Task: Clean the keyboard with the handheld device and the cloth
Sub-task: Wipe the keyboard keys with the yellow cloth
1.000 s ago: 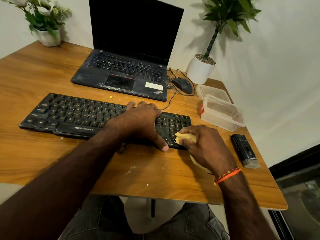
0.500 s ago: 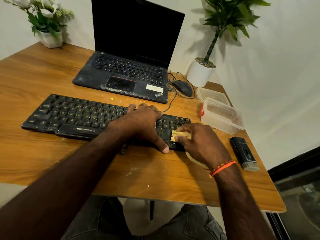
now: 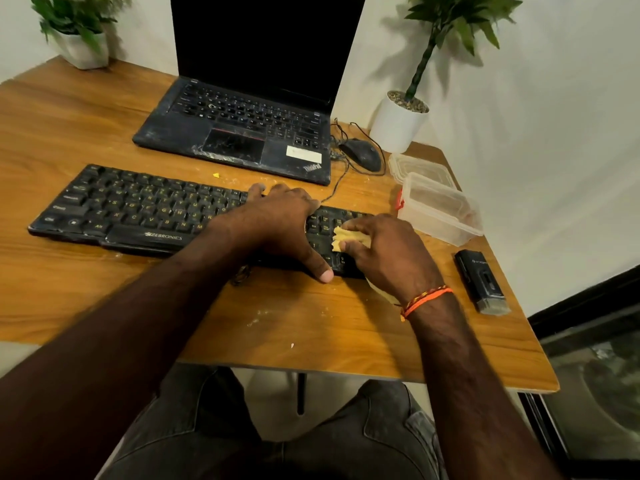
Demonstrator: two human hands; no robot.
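The wooden desk (image 3: 104,292) runs out to a rounded front corner at about 4 o'clock, and its front edge crosses just above the person's knees at 6 o'clock. Bare wood lies open in front of the black Zebronics keyboard (image 3: 138,213), from 8 o'clock round to 5 o'clock, speckled with pale crumbs. Along the right edge at 3 o'clock things crowd: a clear plastic container (image 3: 440,209) sits just beside the keyboard's right end, its lid (image 3: 420,168) behind it, and a black handheld device (image 3: 481,280) lies near the edge at 4 o'clock, apart from both hands. Beyond the keyboard at 12 o'clock stands an open ThinkPad laptop (image 3: 242,133), dusty, with a wired mouse (image 3: 362,154) at 1 o'clock and a white potted plant (image 3: 398,119) behind that. A second potted plant (image 3: 83,46) stands at 11 o'clock.

The right hand (image 3: 388,258) has its fingers curled onto a yellow cloth (image 3: 343,237), bunched and pressed on the number-pad keys at the keyboard's right end; more cloth shows under the wrist. An orange thread band (image 3: 426,299) circles that wrist.

The left hand (image 3: 280,223) lies palm down across the keyboard just left of the cloth, fingers spread and fairly straight over the far keys, thumb reaching down over the near edge onto the desk. It holds nothing. Both forearms come in from 6 and 7 o'clock.
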